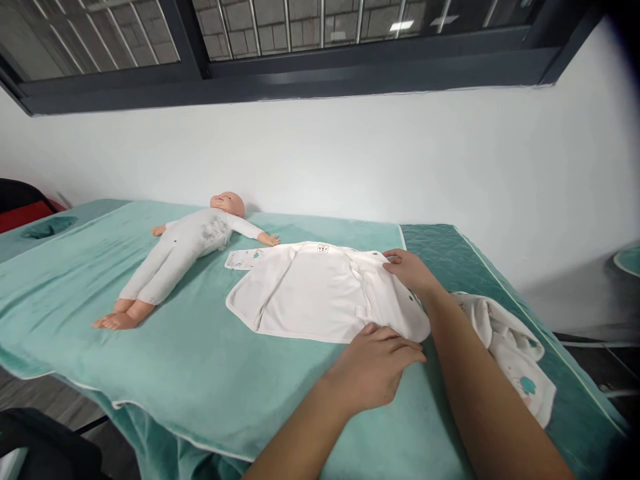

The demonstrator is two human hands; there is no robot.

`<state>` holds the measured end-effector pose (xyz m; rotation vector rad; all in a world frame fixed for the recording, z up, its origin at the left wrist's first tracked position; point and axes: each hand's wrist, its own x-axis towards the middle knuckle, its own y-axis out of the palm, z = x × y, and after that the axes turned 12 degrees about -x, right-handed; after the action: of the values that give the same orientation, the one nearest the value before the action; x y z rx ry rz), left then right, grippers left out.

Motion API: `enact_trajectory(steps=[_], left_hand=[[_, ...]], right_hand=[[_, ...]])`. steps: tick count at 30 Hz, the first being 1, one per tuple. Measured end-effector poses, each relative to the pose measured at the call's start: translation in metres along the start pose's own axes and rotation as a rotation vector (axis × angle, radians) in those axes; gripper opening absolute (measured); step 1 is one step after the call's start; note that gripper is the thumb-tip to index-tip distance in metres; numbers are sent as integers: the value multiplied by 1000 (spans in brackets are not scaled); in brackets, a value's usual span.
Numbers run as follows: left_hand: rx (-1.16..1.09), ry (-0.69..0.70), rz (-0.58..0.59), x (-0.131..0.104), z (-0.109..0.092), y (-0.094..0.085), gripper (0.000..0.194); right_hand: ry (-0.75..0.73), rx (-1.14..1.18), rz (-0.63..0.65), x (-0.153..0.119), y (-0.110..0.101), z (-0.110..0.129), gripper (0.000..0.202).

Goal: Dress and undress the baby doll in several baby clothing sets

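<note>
A small white baby garment [315,293] lies spread open on the green cover, its inner side up, with one printed sleeve stretched out to the left. My left hand [377,363] rests at the garment's near edge, fingers reaching over the hem towards the right. At the garment's upper right, my right hand [407,270] pinches the edge of the cloth between thumb and fingers. A baby doll [193,240] in a white suit lies on its back to the left, one hand close to the garment's sleeve.
Another white printed cloth [510,347] lies crumpled to the right, beyond my right forearm. The green cover [200,387] hangs over the bed's near edge. A white wall [320,160] and barred window stand behind. Dark objects sit at the lower left.
</note>
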<state>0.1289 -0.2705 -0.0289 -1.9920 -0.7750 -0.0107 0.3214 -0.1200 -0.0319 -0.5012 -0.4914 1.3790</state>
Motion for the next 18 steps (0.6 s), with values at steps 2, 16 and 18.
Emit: enact_trajectory(steps=[2,16,18], left_hand=[[-18,-2,-10,0,0,-1,37],[164,-476,-439,4,9,11,36],[167,-436,-391,5,10,11,39]], right_hand=[[-23,-17,3,-1,5,1,23],[-512,-348,-179,-24,18,27,35],[-592,-414,-101,-31,28,33,39]])
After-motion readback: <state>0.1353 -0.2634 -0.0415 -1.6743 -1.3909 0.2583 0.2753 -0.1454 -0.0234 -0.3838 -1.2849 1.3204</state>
